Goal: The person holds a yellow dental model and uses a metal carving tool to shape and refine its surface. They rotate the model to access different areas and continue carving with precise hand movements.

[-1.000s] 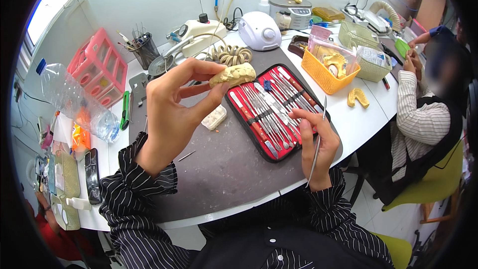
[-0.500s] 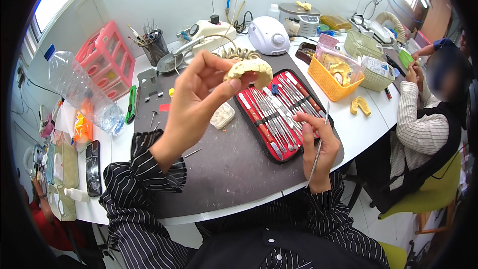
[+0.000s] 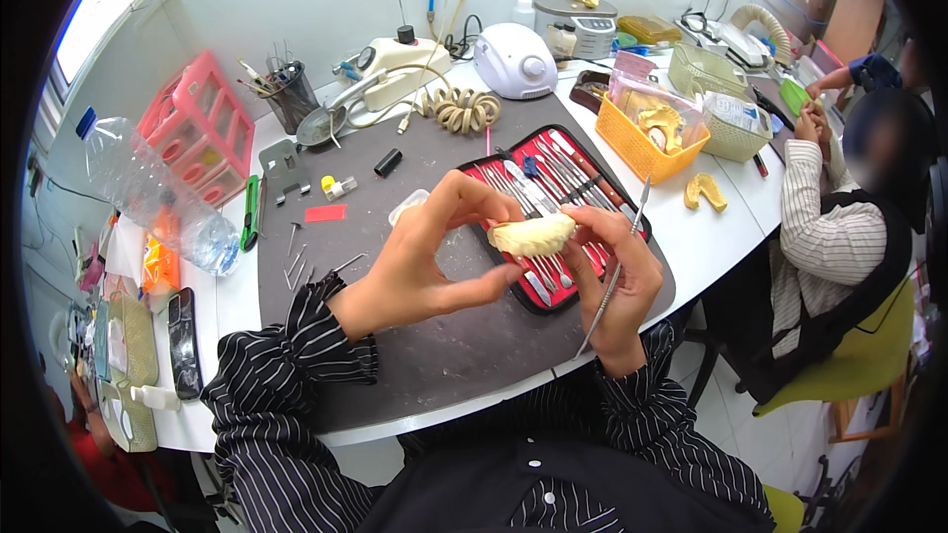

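Observation:
A cream horseshoe-shaped dental cast [image 3: 533,236] is raised over the instrument case. My right hand [image 3: 617,281] pinches its right end between thumb and fingers. That same hand also keeps a thin metal dental carver [image 3: 607,304] slanted between its fingers. At the cast's left end is my left hand [image 3: 420,262], thumb and index finger spread apart; whether the index fingertip touches the cast I cannot tell. Below lies an open red-lined case [image 3: 565,128] of metal instruments, some with reddish-brown handles, partly hidden by my hands. A small white container [image 3: 407,207] sits partly behind my left hand.
Left are a plastic bottle [image 3: 163,202], a phone [image 3: 184,341], a green cutter [image 3: 251,212] and a pink drawer unit [image 3: 202,128]. Small metal tools [image 3: 296,262] lie on the dark mat [image 3: 444,365]. An orange basket [image 3: 647,153] and a yellow cast [image 3: 704,192] stand right, near a seated person [image 3: 829,227].
The cast has come down and rightward, turning over, from my left hand's pinch into my right hand's fingers. My left thumb and index finger have spread. The carver stays in my right hand.

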Action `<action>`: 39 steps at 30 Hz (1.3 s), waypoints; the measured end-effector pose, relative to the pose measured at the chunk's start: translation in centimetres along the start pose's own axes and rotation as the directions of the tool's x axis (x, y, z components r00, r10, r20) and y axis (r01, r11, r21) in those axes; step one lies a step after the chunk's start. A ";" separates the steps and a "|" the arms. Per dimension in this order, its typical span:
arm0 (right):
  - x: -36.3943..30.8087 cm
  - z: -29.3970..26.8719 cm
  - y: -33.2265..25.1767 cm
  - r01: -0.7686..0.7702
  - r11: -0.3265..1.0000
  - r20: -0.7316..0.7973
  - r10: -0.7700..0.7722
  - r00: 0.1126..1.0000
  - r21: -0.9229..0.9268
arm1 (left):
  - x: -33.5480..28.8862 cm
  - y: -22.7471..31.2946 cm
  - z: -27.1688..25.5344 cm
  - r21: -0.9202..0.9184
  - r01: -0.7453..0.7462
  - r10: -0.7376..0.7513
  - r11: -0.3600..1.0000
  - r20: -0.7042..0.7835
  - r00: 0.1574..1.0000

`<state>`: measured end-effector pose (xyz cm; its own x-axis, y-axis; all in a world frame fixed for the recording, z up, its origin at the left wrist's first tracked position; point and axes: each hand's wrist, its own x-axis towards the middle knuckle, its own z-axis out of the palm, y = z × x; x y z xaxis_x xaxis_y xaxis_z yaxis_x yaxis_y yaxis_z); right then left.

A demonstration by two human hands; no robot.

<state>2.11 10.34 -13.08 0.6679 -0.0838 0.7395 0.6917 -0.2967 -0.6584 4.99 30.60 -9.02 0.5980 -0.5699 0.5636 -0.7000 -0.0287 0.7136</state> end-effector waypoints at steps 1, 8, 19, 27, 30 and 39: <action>-0.1 0.0 0.1 0.035 0.999 -0.010 -0.035 0.999 -0.029 | -0.2 -0.1 0.7 0.059 -0.015 0.020 0.998 -0.086 0.996; -0.8 -0.6 0.3 0.145 0.986 -0.049 -0.150 0.988 -0.088 | -0.4 -0.6 1.7 0.313 -0.088 0.121 0.945 -0.087 0.989; -1.1 -0.5 0.4 0.152 0.986 -0.046 -0.155 0.987 -0.064 | -1.1 0.1 2.5 0.150 0.095 -0.088 0.984 -0.050 0.995; -0.9 -0.6 0.6 0.138 0.990 0.015 -0.138 0.990 -0.042 | -1.1 0.0 2.3 0.038 0.228 -0.228 0.973 -0.001 0.974; -0.8 -0.5 0.6 0.142 0.987 0.040 -0.140 0.989 -0.069 | -1.4 0.1 2.3 -0.100 0.388 -0.389 0.916 0.008 0.921; -1.1 -0.5 0.4 0.102 0.990 0.033 -0.099 0.995 -0.102 | -1.2 0.3 2.5 -0.232 0.397 -0.400 0.888 0.036 0.916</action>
<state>1.52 9.88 -14.02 0.6047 -0.0230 0.7961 0.7244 -0.3995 -0.5618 3.10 29.27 -10.49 0.8135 -0.5403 0.2154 -0.2932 -0.0611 0.9541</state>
